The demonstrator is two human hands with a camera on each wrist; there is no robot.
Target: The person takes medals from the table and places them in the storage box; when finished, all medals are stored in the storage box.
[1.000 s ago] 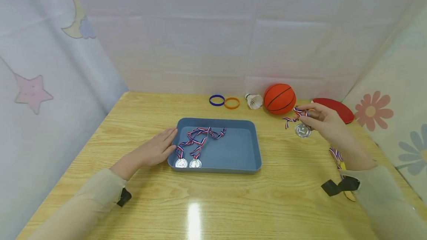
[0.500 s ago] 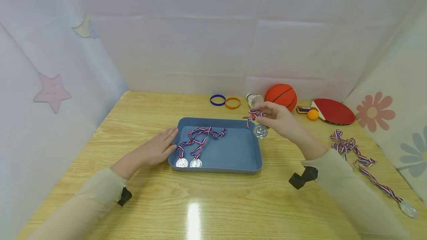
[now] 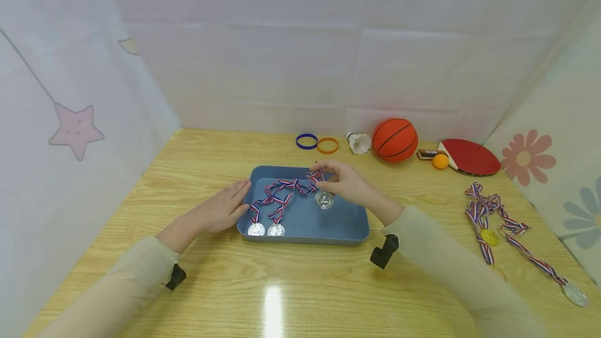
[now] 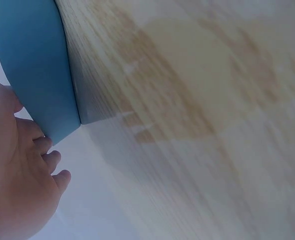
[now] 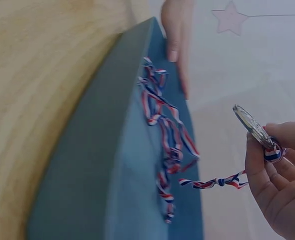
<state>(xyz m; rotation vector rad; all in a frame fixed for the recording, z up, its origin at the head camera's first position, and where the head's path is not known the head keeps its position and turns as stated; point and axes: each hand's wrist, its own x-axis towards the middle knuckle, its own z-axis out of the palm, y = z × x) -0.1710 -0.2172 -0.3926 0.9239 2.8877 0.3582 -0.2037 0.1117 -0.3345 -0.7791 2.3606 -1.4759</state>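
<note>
My right hand (image 3: 348, 185) pinches a silver medal (image 3: 324, 199) by its striped ribbon, above the blue tray (image 3: 345, 240). In the right wrist view the medal (image 5: 252, 125) tilts at the fingertips and a knotted ribbon end dangles. My left hand (image 3: 221, 207) lies with straight fingers on the tray's left rim; the left wrist view has its fingers (image 4: 41, 145) against the tray's outer wall. Inside the tray, two silver medals (image 3: 256, 229) lie side by side at the front left, their red, white and blue ribbons (image 3: 281, 200) spread behind them.
At the right lie more ribbons (image 3: 488, 203), gold medals (image 3: 490, 237) and a silver medal (image 3: 575, 294). Along the back are a blue wristband (image 3: 307, 141), an orange wristband (image 3: 327, 145), a shuttlecock (image 3: 359, 143), a small basketball (image 3: 395, 140), an orange ball (image 3: 440, 161) and a table tennis paddle (image 3: 471, 157).
My right hand has carried the silver medal leftward from beside the basketball to over the tray. The left hand has stayed at the tray's left rim.
</note>
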